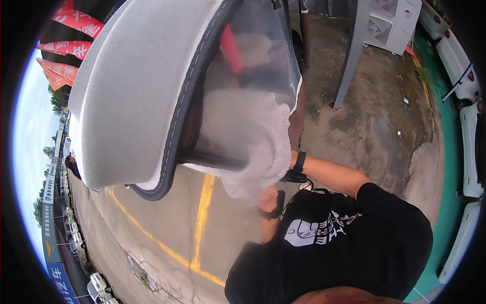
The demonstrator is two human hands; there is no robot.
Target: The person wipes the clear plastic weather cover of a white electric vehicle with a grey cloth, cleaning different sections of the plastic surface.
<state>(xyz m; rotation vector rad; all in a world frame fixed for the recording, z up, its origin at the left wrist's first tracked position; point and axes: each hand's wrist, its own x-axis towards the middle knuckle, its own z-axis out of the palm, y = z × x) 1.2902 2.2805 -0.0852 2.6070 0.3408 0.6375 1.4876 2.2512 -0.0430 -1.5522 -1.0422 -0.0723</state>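
Observation:
A white cloth (273,148) is bunched in front of me, partly behind a clear plastic sheet (243,72). My left hand (269,199) is at its lower edge, with a black strap around the wrist. Beside it, my right hand (294,159) reaches into the cloth from the right; a black band circles that wrist. The cloth hangs from both hands and hides their fingers. Close to the cloth rises a white woven-fabric canopy (125,87) with dark stitched trim (182,102). A dark bar (212,159) runs below the plastic toward the cloth.
A grey metal post (351,57) stands at the upper right, near an outdoor air-conditioner unit (391,24). White vehicles (471,155) line the right side on green flooring. Yellow lines (203,212) mark the concrete. Red flags (78,22) and a person in a dark cap (72,165) are at left.

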